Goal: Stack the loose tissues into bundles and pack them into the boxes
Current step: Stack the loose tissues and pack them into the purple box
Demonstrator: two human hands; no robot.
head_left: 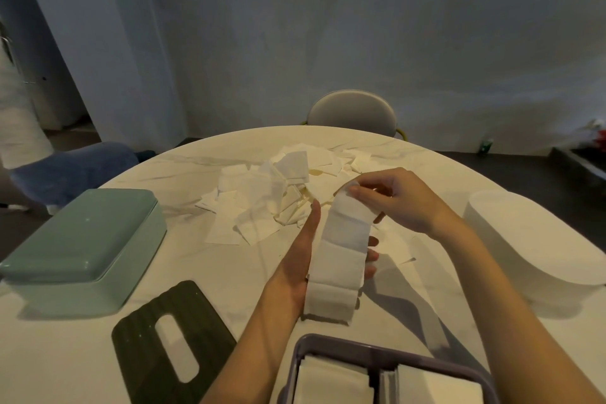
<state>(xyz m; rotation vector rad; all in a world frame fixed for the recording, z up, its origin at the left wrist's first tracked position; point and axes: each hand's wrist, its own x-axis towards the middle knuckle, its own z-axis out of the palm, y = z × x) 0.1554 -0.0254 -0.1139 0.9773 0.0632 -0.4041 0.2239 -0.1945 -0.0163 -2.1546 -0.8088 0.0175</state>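
A tall bundle of stacked white tissues (341,249) lies across my left hand (301,252), which cups it from below with the thumb straight along its left side and fingertips showing on its right. My right hand (393,200) pinches the top tissue at the bundle's far end. Behind them a pile of loose white tissues (278,193) spreads over the white table (203,259). An open purple box (387,357) at the near edge holds packed tissues in two compartments.
A green box (85,246) sits upside down at the left. A dark slotted lid (170,348) lies near the front left. A white box (537,239) stands at the right. A grey chair (352,111) is behind the table.
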